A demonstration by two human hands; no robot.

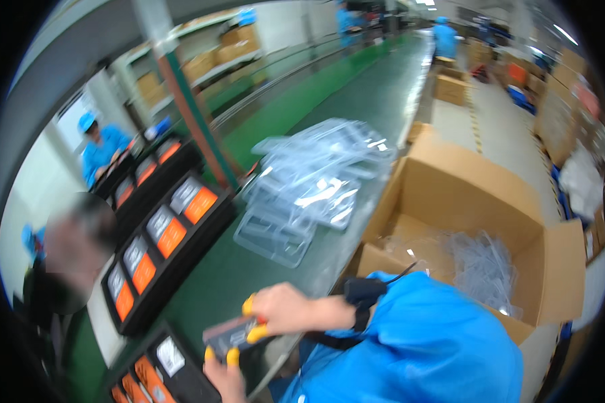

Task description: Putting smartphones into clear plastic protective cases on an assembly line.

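Observation:
A small dark grey box [232, 334], with a lighter reddish-brown edge, is between my two hands over the near side of the green belt. My right hand [279, 310] grips its right end, yellow finger covers on the fingertips. Yellow covers also tip the fingers of my left hand [225, 373], which pinches the box from its lower side. Motion blur softens the box, so its exact kind is unclear. Just left of my hands lies a black tray [193, 368] with orange-and-black packages [151, 379] and a white label.
Clear plastic blister shells [309, 181] pile on the green conveyor [343, 101]. Left stands a long black tray [181, 258] of orange-and-grey boxes. An open carton [464, 181] with plastic scraps is at my right. A green-brown post [195, 114] rises beyond; people in blue work nearby.

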